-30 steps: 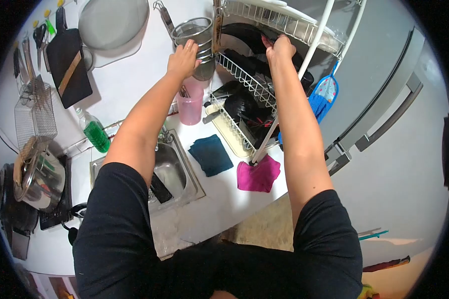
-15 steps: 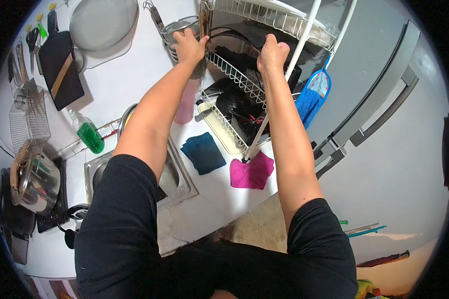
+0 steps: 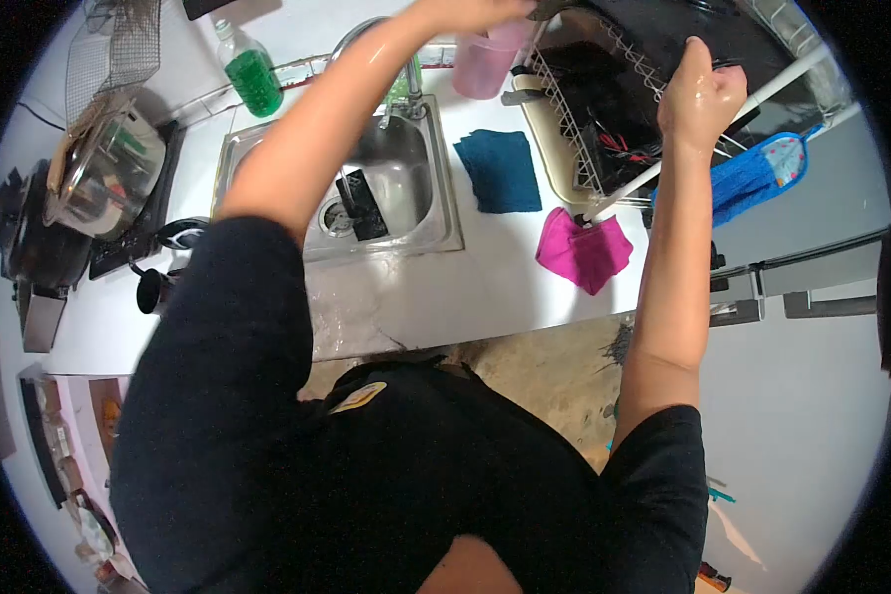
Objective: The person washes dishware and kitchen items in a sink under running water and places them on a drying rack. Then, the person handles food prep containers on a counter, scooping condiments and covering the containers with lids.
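Note:
My left hand point(image 3: 470, 12) is at the top edge, partly cut off, its bent fingers beside the end of a dark object above the pink cup point(image 3: 487, 64). What it grips is hard to make out. My right hand point(image 3: 701, 99), wet and closed with the thumb up, is at the right side of the dish rack point(image 3: 576, 134), against a large dark surface point(image 3: 653, 25) that stretches between the hands. Whether the fingers hold its edge is hidden. Black cookware point(image 3: 604, 104) stands on the lower rack.
A steel sink point(image 3: 406, 188) with a black item point(image 3: 363, 206) in it lies left of a folded teal cloth point(image 3: 500, 170) and a magenta cloth point(image 3: 584, 247). Green soap bottle point(image 3: 252, 74) stands behind the sink. A blue mitt point(image 3: 757, 180) hangs from the rack's white pole point(image 3: 653, 176).
The view has tilted down and shifted left, showing more of the sink and counter. Both hands now appear higher and farther right in the picture, still beside the rack.

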`<state>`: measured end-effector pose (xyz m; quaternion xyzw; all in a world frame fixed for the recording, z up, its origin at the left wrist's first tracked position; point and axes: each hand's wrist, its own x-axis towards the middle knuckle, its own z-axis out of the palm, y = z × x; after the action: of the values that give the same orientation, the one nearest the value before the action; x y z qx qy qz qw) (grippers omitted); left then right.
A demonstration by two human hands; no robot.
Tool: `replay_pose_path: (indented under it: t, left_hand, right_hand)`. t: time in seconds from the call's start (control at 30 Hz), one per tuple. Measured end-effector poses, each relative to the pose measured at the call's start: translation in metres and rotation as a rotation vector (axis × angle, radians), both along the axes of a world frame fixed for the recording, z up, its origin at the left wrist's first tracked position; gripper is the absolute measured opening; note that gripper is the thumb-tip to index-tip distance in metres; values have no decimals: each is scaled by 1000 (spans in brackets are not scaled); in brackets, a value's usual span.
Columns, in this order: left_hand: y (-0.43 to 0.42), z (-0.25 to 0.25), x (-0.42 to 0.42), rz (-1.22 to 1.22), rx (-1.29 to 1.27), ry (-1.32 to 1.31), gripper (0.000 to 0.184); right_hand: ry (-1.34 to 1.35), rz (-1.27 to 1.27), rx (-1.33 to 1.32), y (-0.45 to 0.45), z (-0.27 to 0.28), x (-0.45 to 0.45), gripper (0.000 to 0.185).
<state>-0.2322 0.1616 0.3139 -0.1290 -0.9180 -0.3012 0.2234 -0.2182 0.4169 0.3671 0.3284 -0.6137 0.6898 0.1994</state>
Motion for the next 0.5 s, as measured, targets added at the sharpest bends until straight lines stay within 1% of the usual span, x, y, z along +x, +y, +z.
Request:
replay_pose_path:
  t: [0.03, 0.07, 0.1, 0.13, 0.17, 0.2, 0.23, 0.3, 0.33, 0.37, 0.4, 0.43, 0.47, 0.5]
  left_hand:
    - [-13, -39, 22, 134, -85, -286, 40]
    - [10, -45, 76, -42, -248, -567, 37]
    - [-2, -100, 85, -211, -407, -686, 41]
    - [14, -124, 103, 13, -659, -938, 30]
    - [16, -158, 106, 251, -570, -869, 39]
    - [13, -191, 105, 482, -473, -793, 55]
    - [7, -210, 100, 482, -470, -787, 55]
    - [-4, -237, 77, 758, -312, -528, 74]
    - [-15, -253, 64, 748, -284, -545, 80]
    - [-21, -262, 58, 723, -255, -599, 80]
    - [-25, -267, 52, 696, -227, -652, 80]
    - [-28, -272, 50, 671, -225, -674, 83]
    - [-31, -278, 48, 650, -226, -698, 85]
    - [-36, -284, 42, 650, -197, -701, 88]
  right_hand:
    - [155, -188, -10, -1, -21, -25, 28]
    - [316, -380, -22, -2, -30, -40, 21]
    - [306, -258, 15, -7, -31, -19, 12]
    - [260, -149, -102, -18, -36, -1, 15]
    - [238, -137, -132, -23, -43, 7, 17]
    - [214, -122, -159, -28, -50, 15, 18]
    - [168, -118, -165, -32, -56, 26, 18]
    - [98, -163, -130, -38, -66, 54, 19]
    - [136, -292, 38, -35, -71, 70, 20]
    - [112, -202, -46, -38, -81, 80, 22]
    - [43, -159, -36, -38, -89, 95, 27]
    - [67, -142, -49, -39, -96, 107, 33]
    - [-61, -54, -56, -39, -95, 122, 37]
    - [-104, -2, -87, -40, -99, 129, 33]
